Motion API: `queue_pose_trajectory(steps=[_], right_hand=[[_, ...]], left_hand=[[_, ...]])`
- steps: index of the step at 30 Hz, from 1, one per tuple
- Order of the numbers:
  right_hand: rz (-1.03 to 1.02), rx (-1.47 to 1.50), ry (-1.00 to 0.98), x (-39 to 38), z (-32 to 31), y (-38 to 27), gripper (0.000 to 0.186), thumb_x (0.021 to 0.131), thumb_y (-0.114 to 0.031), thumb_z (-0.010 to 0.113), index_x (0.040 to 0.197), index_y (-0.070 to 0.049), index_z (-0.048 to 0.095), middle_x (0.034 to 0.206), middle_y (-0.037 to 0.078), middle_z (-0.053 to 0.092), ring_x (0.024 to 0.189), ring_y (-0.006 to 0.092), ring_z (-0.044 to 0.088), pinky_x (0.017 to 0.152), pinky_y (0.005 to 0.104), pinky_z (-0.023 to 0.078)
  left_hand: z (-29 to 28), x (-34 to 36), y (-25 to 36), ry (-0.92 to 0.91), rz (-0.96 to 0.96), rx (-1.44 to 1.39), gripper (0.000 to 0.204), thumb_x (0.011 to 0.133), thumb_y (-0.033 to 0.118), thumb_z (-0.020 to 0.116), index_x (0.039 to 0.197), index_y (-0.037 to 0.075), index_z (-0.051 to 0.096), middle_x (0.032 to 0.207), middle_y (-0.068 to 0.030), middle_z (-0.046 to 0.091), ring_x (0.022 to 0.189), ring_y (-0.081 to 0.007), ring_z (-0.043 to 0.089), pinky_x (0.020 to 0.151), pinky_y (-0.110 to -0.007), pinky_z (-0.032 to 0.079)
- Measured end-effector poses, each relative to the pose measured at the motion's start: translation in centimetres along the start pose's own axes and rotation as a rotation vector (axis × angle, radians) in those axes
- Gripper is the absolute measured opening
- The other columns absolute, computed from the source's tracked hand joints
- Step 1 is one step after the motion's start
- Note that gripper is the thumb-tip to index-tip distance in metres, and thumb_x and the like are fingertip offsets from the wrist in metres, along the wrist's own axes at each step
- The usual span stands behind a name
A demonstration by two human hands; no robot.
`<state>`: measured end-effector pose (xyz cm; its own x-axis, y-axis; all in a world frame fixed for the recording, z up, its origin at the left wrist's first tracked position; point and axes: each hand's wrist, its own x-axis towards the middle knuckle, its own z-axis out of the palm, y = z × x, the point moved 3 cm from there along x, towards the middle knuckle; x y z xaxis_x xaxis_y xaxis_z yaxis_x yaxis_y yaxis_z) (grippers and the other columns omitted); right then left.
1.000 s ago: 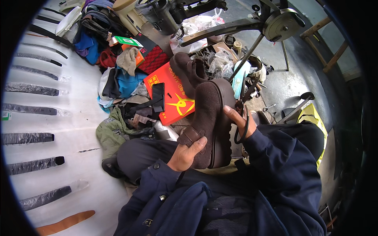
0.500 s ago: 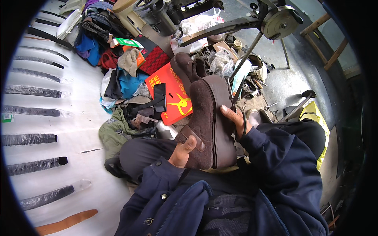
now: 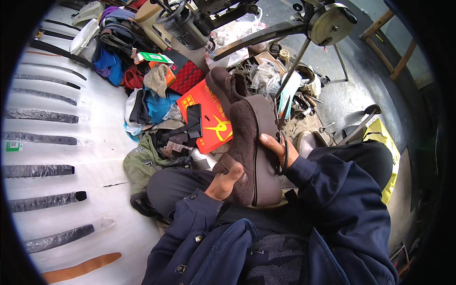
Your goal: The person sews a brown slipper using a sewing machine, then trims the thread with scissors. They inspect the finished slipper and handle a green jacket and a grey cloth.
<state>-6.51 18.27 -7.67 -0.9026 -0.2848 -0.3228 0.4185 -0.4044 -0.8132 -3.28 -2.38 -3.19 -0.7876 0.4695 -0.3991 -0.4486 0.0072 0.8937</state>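
A dark brown fuzzy shoe [image 3: 243, 152] with a thick sole stands on end above my lap, its sole side turned to the right. My left hand [image 3: 225, 183] is closed on its lower left part, the thumb lying over a smooth strap patch. From the right, my right hand [image 3: 281, 149] grips the sole, its thumb pressed along the sole's edge and its other fingers mostly hidden behind. A thin dark loop [image 3: 285, 159] passes by that hand near the wrist. Just beyond stands a matching brown shoe [image 3: 220, 88], partly covered by the held one.
A red box [image 3: 199, 107] lies ahead, beside a heap of clothes and bags [image 3: 156, 102]. An iron machine with a handwheel [image 3: 332, 23] stands over scattered tools and plastic bags. At left, wrapped dark straps [image 3: 42, 115] lie on a white sheet [image 3: 104, 199].
The held shoe has turned and shifted slightly, and less of its sole shows. My right hand has moved a little left along the sole. Both hands keep their hold.
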Motion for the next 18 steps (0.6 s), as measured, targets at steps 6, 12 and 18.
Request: queue_pose_trajectory(steps=[6, 12, 18], right_hand=[[-0.039, 0.13, 0.008, -0.4, -0.2, 0.7, 0.065, 0.099, -0.047, 0.066, 0.141, 0.002, 0.054, 0.128, 0.014, 0.066, 0.114, 0.0217, 0.065, 0.102, 0.0362, 0.051], [-0.001, 0.349, 0.078, -0.6, -0.7, 1.5, 0.065, 0.103, -0.05, 0.057, 0.142, 0.002, 0.055, 0.132, 0.016, 0.067, 0.116, 0.0249, 0.067, 0.105, 0.0369, 0.051], [-0.125, 0.277, 0.159, 0.0, -2.2, 0.8, 0.07, 0.102, -0.057, 0.054, 0.135, 0.004, 0.059, 0.125, 0.017, 0.069, 0.109, 0.0239, 0.07, 0.103, 0.035, 0.051]], left_hand=[[0.5, 0.5, 1.5, -0.075, -0.118, 0.262, 0.082, 0.099, 0.057, 0.064, 0.151, -0.002, 0.04, 0.14, -0.0113, 0.055, 0.126, -0.0197, 0.053, 0.107, -0.035, 0.043], [3.2, 0.2, 2.8, -0.238, 0.172, 0.432, 0.078, 0.103, 0.056, 0.055, 0.148, -0.006, 0.043, 0.14, -0.0164, 0.056, 0.132, -0.0224, 0.052, 0.112, -0.035, 0.04], [2.3, -2.1, 3.5, -0.053, 0.081, -0.162, 0.04, 0.109, 0.028, 0.049, 0.119, -0.006, 0.066, 0.111, -0.0073, 0.071, 0.104, -0.0118, 0.064, 0.094, -0.028, 0.049]])
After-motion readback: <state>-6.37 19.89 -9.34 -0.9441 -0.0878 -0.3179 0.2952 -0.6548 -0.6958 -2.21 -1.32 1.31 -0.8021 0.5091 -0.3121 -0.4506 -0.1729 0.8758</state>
